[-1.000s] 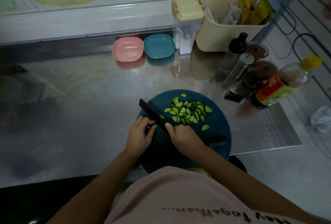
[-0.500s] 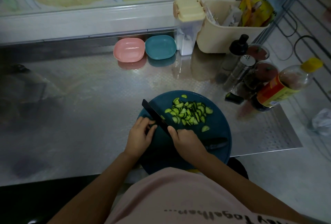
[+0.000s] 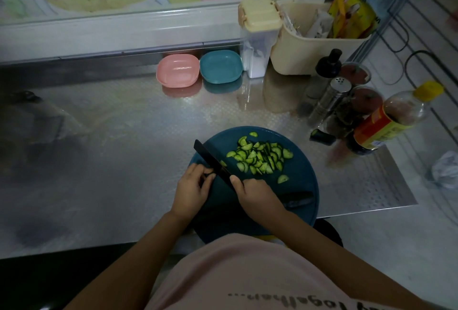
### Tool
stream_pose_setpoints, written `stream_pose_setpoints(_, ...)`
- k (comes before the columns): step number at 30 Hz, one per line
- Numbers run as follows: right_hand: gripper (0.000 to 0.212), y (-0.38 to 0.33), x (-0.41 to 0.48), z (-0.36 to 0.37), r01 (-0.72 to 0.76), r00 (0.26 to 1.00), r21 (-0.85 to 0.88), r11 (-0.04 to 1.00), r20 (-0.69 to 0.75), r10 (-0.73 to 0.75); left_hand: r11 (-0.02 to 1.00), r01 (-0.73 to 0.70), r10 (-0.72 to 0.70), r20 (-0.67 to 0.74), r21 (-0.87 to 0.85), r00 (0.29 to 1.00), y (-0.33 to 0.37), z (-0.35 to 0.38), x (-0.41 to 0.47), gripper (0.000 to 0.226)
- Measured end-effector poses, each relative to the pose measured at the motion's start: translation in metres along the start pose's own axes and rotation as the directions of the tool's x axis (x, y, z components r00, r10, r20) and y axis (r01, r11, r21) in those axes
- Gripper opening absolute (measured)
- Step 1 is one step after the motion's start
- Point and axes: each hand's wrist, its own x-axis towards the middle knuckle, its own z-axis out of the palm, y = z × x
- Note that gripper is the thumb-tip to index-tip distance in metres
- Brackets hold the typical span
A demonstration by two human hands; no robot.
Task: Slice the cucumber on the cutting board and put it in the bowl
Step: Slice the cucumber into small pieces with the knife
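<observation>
Steel counter [image 3: 124,148], blue board [image 3: 302,181] near edge, pink bowl [image 3: 177,73], teal bowl [image 3: 220,67] at back, yellow-cap bottle [image 3: 391,119] rt

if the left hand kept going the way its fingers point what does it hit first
The knife: the left hand points forward and right at its black blade, fingers close beside it. Past the blade lie the cucumber slices. Depth is hard to judge.

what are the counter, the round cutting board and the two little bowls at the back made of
Counter: looks like stainless steel, a brushed sheen with fine embossed dots and blurry reflections of the bowls. Cutting board: probably plastic, uniform matte teal with no grain. Pink bowl and blue bowl: likely plastic or melamine, smooth solid colour with soft gloss; can't tell which.
</observation>
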Motion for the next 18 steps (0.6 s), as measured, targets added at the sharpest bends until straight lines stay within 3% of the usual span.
stream_pose_setpoints(8, 0.056, 0.0016, -0.0007, 0.0071, -0.009, 1.0, -0.089, 0.996, -0.027, 0.006, 1.0, 0.013, -0.013, 0.001, -0.011, 1.0, 0.0038, 0.0003, -0.0002, 0.008)
stream_pose_setpoints(11, 0.041, 0.0006, -0.003, 0.0038, 0.014, 0.999, -0.058, 0.998, -0.042, -0.017, 1.0, 0.014, -0.014, -0.003, -0.01, 1.0, 0.0043, -0.0012, -0.0005, 0.008)
stream_pose_setpoints(14, 0.064, -0.0007, -0.0041, 0.0039, 0.053, 0.998, -0.044, 0.998, -0.013, -0.053, 1.0, -0.007, 0.007, -0.006, -0.006, 1.0, 0.0055, -0.0018, -0.0002, 0.009)
stream_pose_setpoints(18, 0.055, 0.0033, -0.005, 0.0036, 0.035, 0.999, -0.031, 0.999, -0.017, -0.035, 1.0, -0.006, 0.006, -0.004, 0.0, 1.0, 0.0069, -0.0026, -0.0005, 0.01)
